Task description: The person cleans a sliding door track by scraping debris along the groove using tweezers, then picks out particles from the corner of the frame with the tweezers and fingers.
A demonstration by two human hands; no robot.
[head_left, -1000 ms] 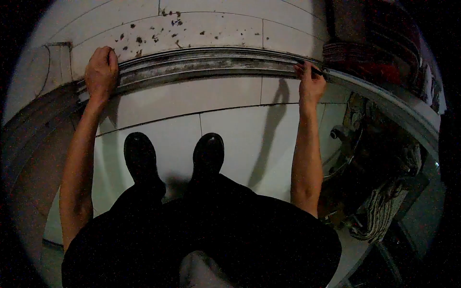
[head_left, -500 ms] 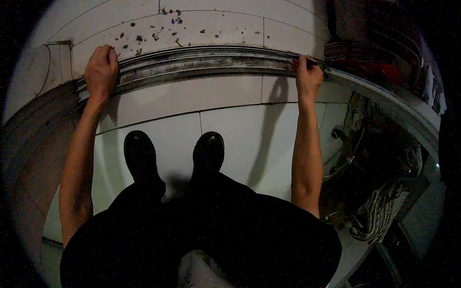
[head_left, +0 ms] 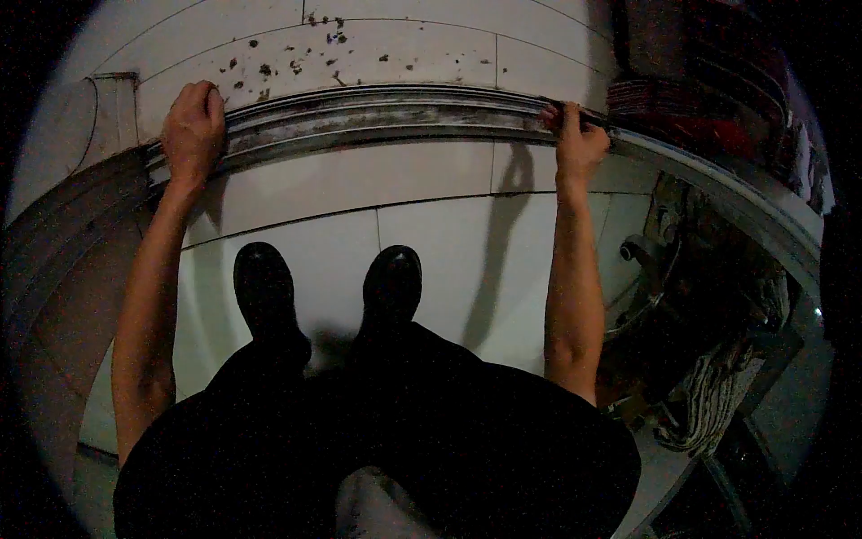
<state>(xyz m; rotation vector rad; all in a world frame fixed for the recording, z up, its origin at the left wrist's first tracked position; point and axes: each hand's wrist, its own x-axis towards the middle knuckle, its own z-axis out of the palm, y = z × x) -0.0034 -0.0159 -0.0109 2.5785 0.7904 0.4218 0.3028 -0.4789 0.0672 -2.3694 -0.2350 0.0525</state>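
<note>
A grimy metal sliding-door track (head_left: 386, 118), with several parallel grooves, crosses the pale tiled floor in front of my shoes. My left hand (head_left: 193, 132) is closed in a loose fist over the track's left end, knuckles towards the far edge. Whatever its fingers hold, if anything, is hidden beneath the hand. At the track's right end, my right hand (head_left: 582, 145) is closed with thumb and fingers pinched together. Its fingertips are down by the grooves, and what lies between them cannot be made out.
Dark crumbs of dirt (head_left: 266, 69) lie scattered on the tiles beyond the track. My black shoes (head_left: 392, 277) stand on the near side. To the right are a heap of dark items, a grey striped cloth (head_left: 714, 400) and dark red fabric (head_left: 732, 136) past the frame.
Both hands stay at the two ends of the track. My right hand has shifted very slightly right, its fingers a little more spread. The view has moved a touch.
</note>
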